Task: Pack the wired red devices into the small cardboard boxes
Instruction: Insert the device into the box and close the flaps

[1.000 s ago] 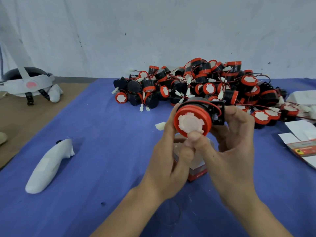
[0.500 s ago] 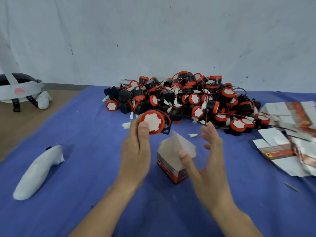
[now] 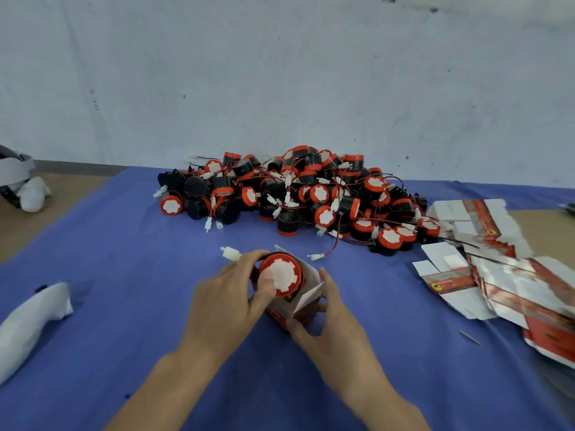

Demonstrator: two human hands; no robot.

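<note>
— What moved?
— My left hand (image 3: 224, 293) has lowered the red device (image 3: 280, 275) into the small box (image 3: 306, 303), near middle of the bench (image 3: 140, 275); its fingers curl round it.
— The right hand (image 3: 329, 331)?
— Its fingers clasp the small box. The device's body is hidden.

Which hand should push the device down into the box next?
Left. The left hand grips the red device at the small cardboard box's open top, thumb on its white cap. The right hand grips the box's side, steadying it.
</note>
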